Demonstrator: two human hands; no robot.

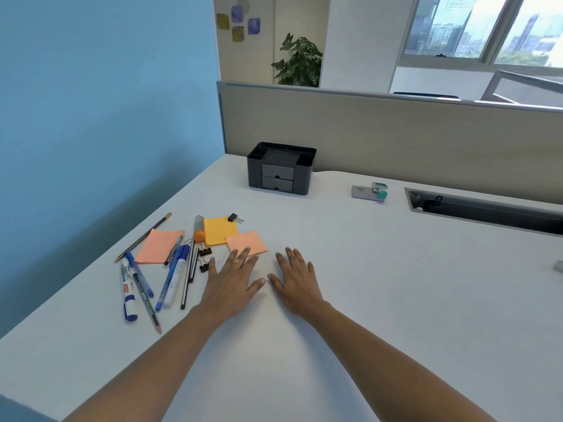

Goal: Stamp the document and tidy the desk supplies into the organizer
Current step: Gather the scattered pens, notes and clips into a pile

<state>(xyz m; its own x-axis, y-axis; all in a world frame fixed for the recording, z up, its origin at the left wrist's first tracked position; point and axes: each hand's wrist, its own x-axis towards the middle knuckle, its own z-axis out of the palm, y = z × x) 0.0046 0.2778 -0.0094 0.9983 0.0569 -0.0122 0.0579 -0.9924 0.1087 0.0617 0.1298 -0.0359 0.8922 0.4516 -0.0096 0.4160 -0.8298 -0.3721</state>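
My left hand (233, 283) and my right hand (294, 280) lie flat, fingers spread, side by side on the white desk (396, 300), holding nothing. The left fingertips touch a pink sticky pad (246, 242). Left of them lie an orange sticky pad (220, 230), another pink pad (158, 246), several pens and pencils (170, 278), a white marker (128, 292) and black binder clips (204, 257). The black organizer (280, 169) with two drawers stands at the back. A stamp with a teal knob (370, 192) sits to its right. A document is hard to make out on the white surface.
A beige partition (396, 132) closes the desk's far side and a blue wall (106, 102) its left. A cable slot (487, 210) is cut into the desk at the right back. A small grey object (558, 265) shows at the right edge.
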